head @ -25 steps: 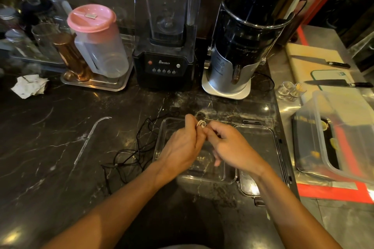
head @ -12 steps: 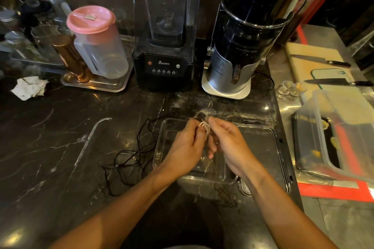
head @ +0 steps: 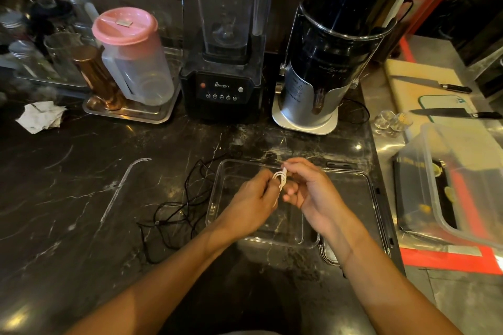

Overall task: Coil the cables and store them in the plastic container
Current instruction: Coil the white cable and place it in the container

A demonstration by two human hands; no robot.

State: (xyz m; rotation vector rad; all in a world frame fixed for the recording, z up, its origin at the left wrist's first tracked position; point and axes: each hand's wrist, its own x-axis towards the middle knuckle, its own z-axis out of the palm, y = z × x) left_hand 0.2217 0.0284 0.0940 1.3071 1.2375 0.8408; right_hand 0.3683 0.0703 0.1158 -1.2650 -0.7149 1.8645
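With both hands, left hand and right hand, pinching the small white cable coil above the clear plastic container at frame centre, best keep loops tight and tuck the end before dropping.

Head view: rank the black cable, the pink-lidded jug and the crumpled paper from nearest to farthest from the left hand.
From the left hand:
1. Black cable, loose on the counter just left of the hand.
2. Pink-lidded jug, on the tray at the back left.
3. Crumpled paper, far left of the counter.
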